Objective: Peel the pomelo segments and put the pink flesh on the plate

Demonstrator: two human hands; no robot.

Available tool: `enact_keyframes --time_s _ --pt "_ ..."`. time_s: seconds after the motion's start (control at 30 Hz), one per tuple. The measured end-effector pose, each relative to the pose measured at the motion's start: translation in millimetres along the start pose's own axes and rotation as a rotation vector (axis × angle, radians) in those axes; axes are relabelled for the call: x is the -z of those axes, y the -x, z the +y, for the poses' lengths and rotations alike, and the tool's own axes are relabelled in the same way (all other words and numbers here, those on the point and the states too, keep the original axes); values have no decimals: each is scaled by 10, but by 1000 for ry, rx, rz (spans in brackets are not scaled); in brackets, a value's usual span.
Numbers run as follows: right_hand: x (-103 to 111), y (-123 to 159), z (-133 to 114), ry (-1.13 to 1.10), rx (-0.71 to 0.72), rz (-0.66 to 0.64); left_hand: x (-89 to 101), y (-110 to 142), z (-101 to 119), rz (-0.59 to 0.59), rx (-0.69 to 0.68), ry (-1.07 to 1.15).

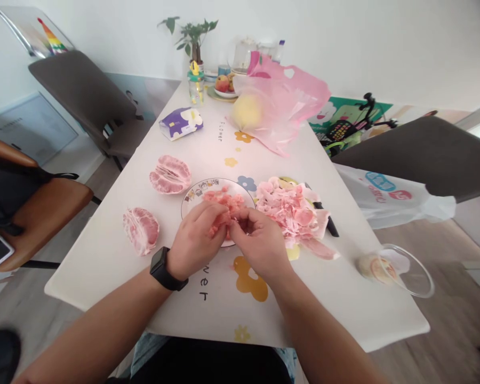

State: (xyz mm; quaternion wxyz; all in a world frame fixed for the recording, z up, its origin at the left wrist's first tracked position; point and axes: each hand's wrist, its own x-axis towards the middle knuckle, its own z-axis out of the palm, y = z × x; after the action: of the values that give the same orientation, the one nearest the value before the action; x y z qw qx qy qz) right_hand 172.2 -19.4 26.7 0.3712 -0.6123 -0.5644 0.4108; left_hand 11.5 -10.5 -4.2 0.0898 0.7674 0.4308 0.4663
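Observation:
Over the plate (192, 196), my left hand (198, 234) has its fingers closed round a pink pomelo segment (223, 217). My right hand (260, 237) meets it there, thumb and forefinger pinching the segment's edge; the fingertips partly hide it. Loose pink pomelo flesh (234, 200) is heaped on the plate beneath. To the left lie two larger peeled pomelo chunks, one farther back (170, 174) and one nearer (141, 230). A pile of peeled membrane and rind (290, 210) lies right of the plate, with a black-handled knife (330, 224) partly under it.
A pink plastic bag (292, 106) with a yellow fruit (247, 111) stands farther back, near a purple tissue pack (181, 124). A clear container (404, 271) sits at the right edge. Behind are a jar (196, 88), a fruit plate (223, 94) and a potted plant (194, 40).

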Motion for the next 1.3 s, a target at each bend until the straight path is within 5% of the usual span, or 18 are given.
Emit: enact_keyframes --time_s 0.5,0.87,1.3 --pt "-4 -21 75 -111 -49 9 -16 3 17 9 -56 68" --pt "52 -41 36 -334 3 -94 20 6 14 3 200 248" --pt "40 -39 60 -175 -33 -56 -13 1 -39 42 -78 -24"
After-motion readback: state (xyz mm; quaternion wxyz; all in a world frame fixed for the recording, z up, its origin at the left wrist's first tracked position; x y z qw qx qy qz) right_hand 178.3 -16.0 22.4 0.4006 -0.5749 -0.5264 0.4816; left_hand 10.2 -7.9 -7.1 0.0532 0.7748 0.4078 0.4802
